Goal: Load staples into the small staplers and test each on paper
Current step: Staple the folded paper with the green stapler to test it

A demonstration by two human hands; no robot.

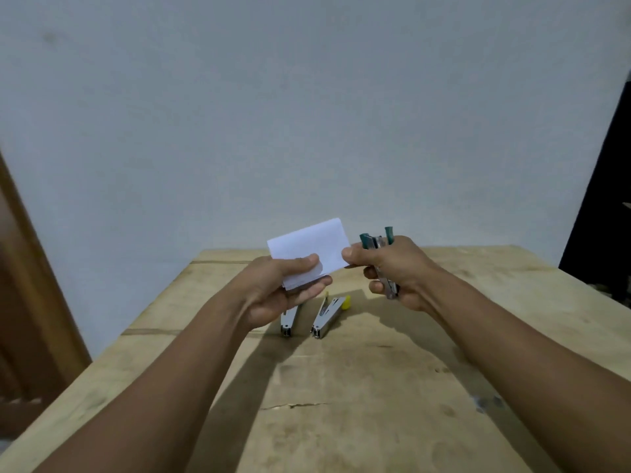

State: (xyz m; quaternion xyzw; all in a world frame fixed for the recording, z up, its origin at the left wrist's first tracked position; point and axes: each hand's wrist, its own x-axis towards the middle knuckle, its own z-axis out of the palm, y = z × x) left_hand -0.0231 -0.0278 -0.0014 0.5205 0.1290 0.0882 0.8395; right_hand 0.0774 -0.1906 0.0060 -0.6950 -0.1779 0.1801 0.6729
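Observation:
My left hand point(285, 290) holds a folded white paper point(312, 249) above the wooden table point(358, 387), thumb on top and fingers beneath. My right hand point(392, 269) grips a small metal stapler with dark green ends point(377, 244), held upright, and its thumb and forefinger also pinch the paper's right edge. A metal stapler with yellow ends point(327, 317) lies on the table below the paper. Another metal stapler point(288, 322) lies to its left, its far end hidden under my left hand.
A pale wall rises behind the table's far edge. A brown wooden door frame point(30, 285) stands at the left and a dark opening point(601, 216) at the right. Small grey marks point(486, 402) show on the table near my right forearm.

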